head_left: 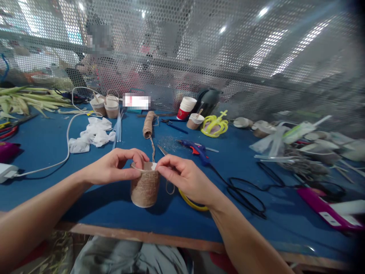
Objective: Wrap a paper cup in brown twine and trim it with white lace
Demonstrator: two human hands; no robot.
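Observation:
A paper cup wrapped in brown twine (145,189) stands upright near the front of the blue table. My left hand (121,164) grips its rim, thumb outside and fingers reaching inside. At the rim's right side my right hand (182,177) is closed in a pinch on the twine, and a thin loop (170,187) hangs below the fingers. Behind the cup lies a roll of twine (148,125), with a strand running toward the cup. Scissors with yellow handles (192,201) lie partly hidden under my right hand.
A blue glue gun (195,149) with a black cord (245,194) lies to the right. Further back are wrapped cups (111,106), a yellow crown-like piece (214,126) and pliers (175,125). White crumpled plastic (95,133) and a white cable (68,140) are on the left.

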